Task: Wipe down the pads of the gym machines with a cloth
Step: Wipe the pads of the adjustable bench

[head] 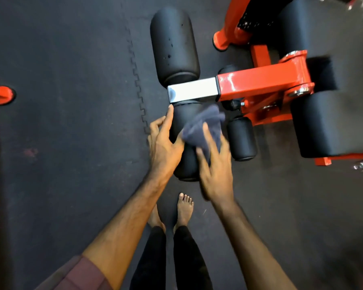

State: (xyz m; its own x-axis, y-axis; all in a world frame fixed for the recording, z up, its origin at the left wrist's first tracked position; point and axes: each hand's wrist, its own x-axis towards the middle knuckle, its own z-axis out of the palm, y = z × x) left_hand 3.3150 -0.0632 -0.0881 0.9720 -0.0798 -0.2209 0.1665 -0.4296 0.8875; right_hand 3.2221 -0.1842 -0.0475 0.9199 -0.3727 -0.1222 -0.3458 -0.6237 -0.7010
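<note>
Right hand [215, 170] is gripping a grey cloth [203, 127] against the near roller pad [179, 122] while the open left hand [166, 143] is steadying it; the spotted far pad [174, 42] likely awaits wiping.

We see dim, even light; glare flares on the orange arm [260, 80] and chrome bar [192, 93]. Motion blur smears the cloth [203, 126] and right hand [216, 172]; edges bend.

Above the black floor mat [71, 122], bare forearms, a dusty-pink short sleeve [80, 275] on the left arm, black leggings [184, 258], bare feet [184, 210].
</note>
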